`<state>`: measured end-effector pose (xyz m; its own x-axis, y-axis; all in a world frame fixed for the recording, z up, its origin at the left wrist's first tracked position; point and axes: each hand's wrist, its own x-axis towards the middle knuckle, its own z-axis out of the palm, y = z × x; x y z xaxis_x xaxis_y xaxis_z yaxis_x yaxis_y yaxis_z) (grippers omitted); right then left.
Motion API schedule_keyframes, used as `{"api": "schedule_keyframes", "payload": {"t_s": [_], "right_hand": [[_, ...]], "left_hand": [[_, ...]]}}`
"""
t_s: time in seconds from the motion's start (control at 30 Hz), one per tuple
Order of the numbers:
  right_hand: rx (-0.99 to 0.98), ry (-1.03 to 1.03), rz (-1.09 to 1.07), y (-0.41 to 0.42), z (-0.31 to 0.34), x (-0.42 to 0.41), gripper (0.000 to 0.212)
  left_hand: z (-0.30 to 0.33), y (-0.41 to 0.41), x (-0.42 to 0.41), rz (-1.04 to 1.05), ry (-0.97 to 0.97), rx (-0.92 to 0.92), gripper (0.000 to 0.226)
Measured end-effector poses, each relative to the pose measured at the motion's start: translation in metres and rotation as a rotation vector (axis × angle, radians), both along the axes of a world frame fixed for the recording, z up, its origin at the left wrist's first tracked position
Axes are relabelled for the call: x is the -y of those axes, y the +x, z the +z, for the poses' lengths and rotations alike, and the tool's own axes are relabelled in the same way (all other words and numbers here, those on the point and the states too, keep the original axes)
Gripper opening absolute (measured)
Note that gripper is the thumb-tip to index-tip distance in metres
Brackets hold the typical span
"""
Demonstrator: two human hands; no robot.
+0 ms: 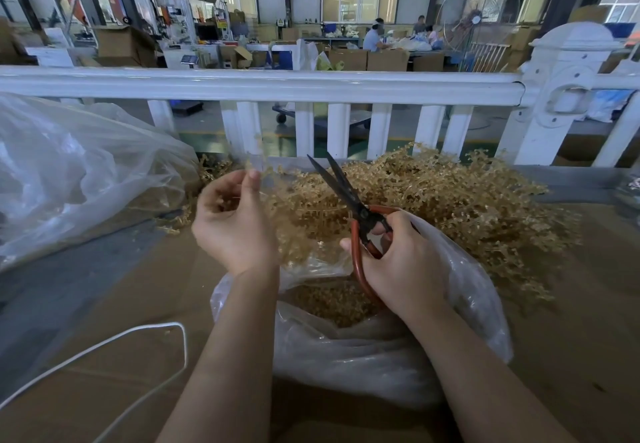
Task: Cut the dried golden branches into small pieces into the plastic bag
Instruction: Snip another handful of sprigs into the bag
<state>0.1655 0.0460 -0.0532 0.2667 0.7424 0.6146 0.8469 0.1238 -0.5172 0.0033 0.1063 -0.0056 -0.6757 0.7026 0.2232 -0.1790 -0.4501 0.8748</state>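
Note:
A heap of dried golden branches point(450, 200) lies on the brown table, right of centre. My left hand point(232, 221) pinches a thin golden sprig point(258, 162) between thumb and fingers, holding it up above the bag. My right hand point(398, 262) grips the red handles of black-bladed scissors point(341, 188), whose blades stand slightly apart and point up and left toward the sprig. Below both hands sits a clear plastic bag point(363, 349), its mouth wide, with small golden cuttings point(332, 300) inside.
A large crumpled clear plastic sheet point(69, 172) covers the table's left side. A white cord point(138, 335) loops across the near left. A white railing point(263, 86) runs along the table's far edge. Beyond it are cardboard boxes, a fan and seated people.

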Motion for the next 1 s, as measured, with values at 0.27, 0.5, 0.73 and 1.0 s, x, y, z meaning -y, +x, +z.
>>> {"api": "schedule_keyframes", "payload": {"t_s": [0.27,0.5,0.73,1.0], "right_hand": [[0.100,-0.117,0.082,-0.001,-0.004,-0.003,0.055],[0.085,-0.167,0.077,0.002,-0.004,-0.003,0.055],[0.077,-0.170,0.085,0.002,-0.002,-0.001,0.056],[0.094,-0.176,0.090,0.002,-0.003,-0.001,0.056]], "left_hand": [[-0.008,0.016,-0.002,-0.404,-0.225,-0.121,0.013],[-0.003,0.014,0.002,-0.706,-0.277,0.163,0.022],[-0.005,0.012,0.002,-0.800,-0.218,0.256,0.025],[-0.006,0.011,0.002,-0.870,-0.146,0.256,0.035]]}}
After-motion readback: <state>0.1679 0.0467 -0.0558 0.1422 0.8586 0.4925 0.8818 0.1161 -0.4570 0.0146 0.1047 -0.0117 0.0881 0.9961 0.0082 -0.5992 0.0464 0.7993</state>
